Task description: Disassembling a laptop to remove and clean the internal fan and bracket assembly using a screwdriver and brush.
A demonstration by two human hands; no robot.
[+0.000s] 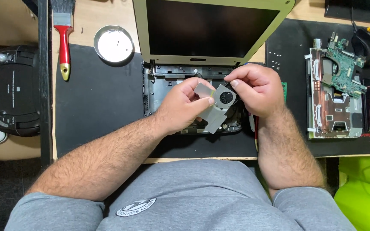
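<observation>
I see the fan [224, 97] already out of the laptop [193, 81], held up between both hands just above the open base. My left hand [180, 105] is closed on its grey metal plate, thumb and fingers pinching the plate's edge; my right hand [255, 87] is closed too, fingertips gripping the black cable end at the fan's upper rim. I judge the strip-down well along: the keyboard deck is off, and right of my right hand a bare board [341, 68] lies on a metal frame [330, 111]. Whether the fan cable is free of the base, I cannot tell. Beyond my left hand sit a round tin [113, 43] and a red brush [64, 40], on a black mat [99, 98] over a pale wooden desk; farther left stands a black radio [11, 92]
</observation>
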